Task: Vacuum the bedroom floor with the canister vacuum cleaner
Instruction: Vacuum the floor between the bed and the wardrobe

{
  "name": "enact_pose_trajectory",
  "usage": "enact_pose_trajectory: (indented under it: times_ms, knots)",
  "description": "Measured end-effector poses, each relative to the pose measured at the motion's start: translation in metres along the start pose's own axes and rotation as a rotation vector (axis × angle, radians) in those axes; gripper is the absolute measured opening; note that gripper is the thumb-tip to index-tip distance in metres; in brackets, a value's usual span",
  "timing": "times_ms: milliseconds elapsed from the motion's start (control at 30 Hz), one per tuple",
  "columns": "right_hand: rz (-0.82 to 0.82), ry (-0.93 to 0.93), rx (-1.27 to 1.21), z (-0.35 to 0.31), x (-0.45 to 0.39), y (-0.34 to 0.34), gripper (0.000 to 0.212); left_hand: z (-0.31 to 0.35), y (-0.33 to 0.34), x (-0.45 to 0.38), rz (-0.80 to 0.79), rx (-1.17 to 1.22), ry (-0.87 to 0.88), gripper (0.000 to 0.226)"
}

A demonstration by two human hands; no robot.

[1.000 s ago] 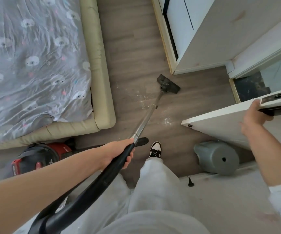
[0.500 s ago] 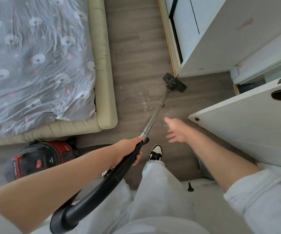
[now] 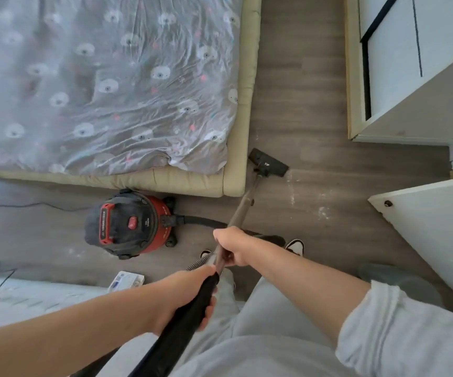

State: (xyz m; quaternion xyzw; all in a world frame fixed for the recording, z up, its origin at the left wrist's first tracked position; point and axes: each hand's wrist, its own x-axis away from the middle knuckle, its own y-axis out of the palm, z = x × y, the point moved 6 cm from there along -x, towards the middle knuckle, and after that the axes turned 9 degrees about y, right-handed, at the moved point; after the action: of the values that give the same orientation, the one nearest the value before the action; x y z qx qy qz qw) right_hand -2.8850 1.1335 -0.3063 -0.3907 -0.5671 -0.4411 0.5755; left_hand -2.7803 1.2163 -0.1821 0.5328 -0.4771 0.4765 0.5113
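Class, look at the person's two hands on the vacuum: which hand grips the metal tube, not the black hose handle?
The right hand, further forward, grips the metal tube; the left hand holds the black hose handle.

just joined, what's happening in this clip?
A person is vacuuming a grey wood-look floor. The left hand grips the black hose handle; the right hand holds the metal wand. The black floor nozzle sits by the corner of the beige bed frame, beside white dust. The red and black canister vacuum stands nearby.
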Motion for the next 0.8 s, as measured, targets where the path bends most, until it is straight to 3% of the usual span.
enact_pose_trajectory:
  times_ms: [167,267,400,600,800]
  knots:
    - [0.073,-0.032,0.017,0.002,-0.006,0.01,0.045,-0.011,0.003,0.0,-0.024,0.088,-0.017,0.038]
    - [0.115,-0.07,0.081,-0.019,-0.012,-0.021,0.059,0.01,0.028,-0.02,-0.027,0.159,0.042,0.053]
    - [0.216,-0.143,0.202,-0.074,-0.017,-0.09,0.07,0.069,0.082,-0.06,-0.069,0.243,0.148,0.054]
    - [0.333,-0.206,0.277,-0.142,-0.032,-0.185,0.066,0.158,0.157,-0.109,-0.163,0.191,0.214,0.045]
    - [0.286,-0.166,0.235,-0.149,-0.046,-0.199,0.071,0.17,0.162,-0.126,-0.172,0.141,0.176,0.045]
